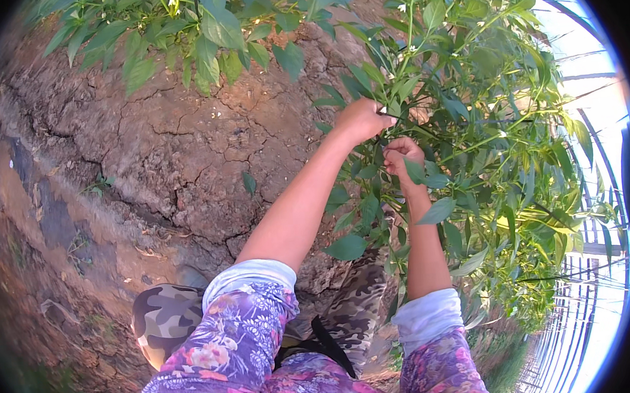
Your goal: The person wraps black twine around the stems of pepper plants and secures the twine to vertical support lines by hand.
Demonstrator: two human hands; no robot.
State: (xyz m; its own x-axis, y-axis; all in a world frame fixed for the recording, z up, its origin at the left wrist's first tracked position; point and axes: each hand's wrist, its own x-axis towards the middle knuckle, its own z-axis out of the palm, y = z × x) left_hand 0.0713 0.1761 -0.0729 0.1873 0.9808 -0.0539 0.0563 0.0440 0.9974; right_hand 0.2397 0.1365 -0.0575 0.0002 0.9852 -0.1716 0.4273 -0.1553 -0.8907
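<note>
Both hands work low in a leafy pepper plant with small white flowers [433, 13]. My left hand [363, 121] reaches in from the left, its fingers closed at a thin dark strand [392, 116] beside the stems. Just below and to the right is my right hand [404, 156], with thumb and fingertips pinched together around what looks like the same dark strand. The hands are close but apart. Leaves cover part of the right hand and wrist, and the strand's full path is hidden in the foliage.
Cracked brown soil [180, 151] spreads to the left, with another flowering pepper plant [215, 28] at the top. Dense foliage continues down the right side, beside curved greenhouse frame bars [599, 144]. My camouflage-clad knee [167, 322] is at lower left.
</note>
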